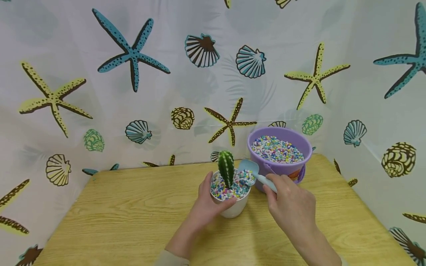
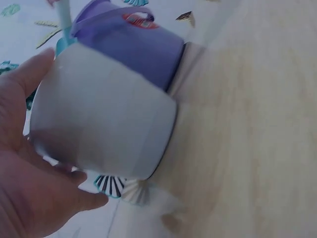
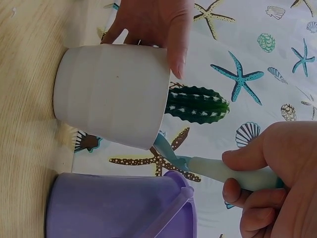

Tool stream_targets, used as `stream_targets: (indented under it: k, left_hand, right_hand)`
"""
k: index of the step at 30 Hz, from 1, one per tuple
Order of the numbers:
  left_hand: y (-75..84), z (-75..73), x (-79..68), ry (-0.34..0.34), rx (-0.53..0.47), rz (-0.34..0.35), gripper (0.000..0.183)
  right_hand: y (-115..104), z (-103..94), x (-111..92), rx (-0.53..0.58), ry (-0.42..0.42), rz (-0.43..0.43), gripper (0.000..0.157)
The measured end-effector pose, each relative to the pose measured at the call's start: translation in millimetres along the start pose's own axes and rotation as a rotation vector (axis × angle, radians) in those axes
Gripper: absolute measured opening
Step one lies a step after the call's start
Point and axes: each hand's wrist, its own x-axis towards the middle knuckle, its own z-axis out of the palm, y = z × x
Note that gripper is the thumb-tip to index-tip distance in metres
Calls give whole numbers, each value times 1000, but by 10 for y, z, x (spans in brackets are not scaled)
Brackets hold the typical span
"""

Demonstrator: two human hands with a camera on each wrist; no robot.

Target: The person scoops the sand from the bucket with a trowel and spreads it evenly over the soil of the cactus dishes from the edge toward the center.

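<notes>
A white pot [image 1: 234, 211] stands on the table with a green cactus [image 1: 226, 169] upright in it, amid multicoloured pebbles [image 1: 221, 190]. My left hand [image 1: 209, 204] grips the pot's near left side, thumb along the front of the rim; the left wrist view shows the pot's side [image 2: 106, 111] between thumb and fingers. My right hand [image 1: 294, 207] holds a light blue toy shovel [image 1: 249, 167] by its handle [image 3: 223, 169]. The shovel's blade is at the pot's right rim, with pebbles against it. In the right wrist view the blade's tip is hidden behind the rim.
Just behind and right of the pot stands a purple bucket [image 1: 266, 168] holding many multicoloured pebbles [image 1: 277, 149], its handle hanging down. The wooden table [image 1: 133, 214] meets a white curtain [image 1: 159, 96] printed with starfish and shells at the back and sides.
</notes>
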Motion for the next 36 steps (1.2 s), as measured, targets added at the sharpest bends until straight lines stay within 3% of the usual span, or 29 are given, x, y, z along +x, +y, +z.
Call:
stream_targets:
  k: [3,7,14,25,28,36]
  left_hand:
    - [2,-83,21,-61,-35,6,126]
    - [3,-108,37,-79,-47,12,127]
    - [-1,-35,15,-12,-36,57,127]
    - [-2,163,-39,122,47,40,132]
    - [3,142,-47,94,43,26,133]
    - [-1,-52,24,-61,-43,15,129]
  right_hand:
    - [0,1,5,-2,4,-3,24]
    - [-1,1,4,-5,6,-3,24]
    - [3,6,2,-12,32,-17,26]
    - [8,0,-1,-21,37,-24,26]
    - [8,1,-2,-22,35,-25,27]
    - [1,-13,3,-25,15,-17,26]
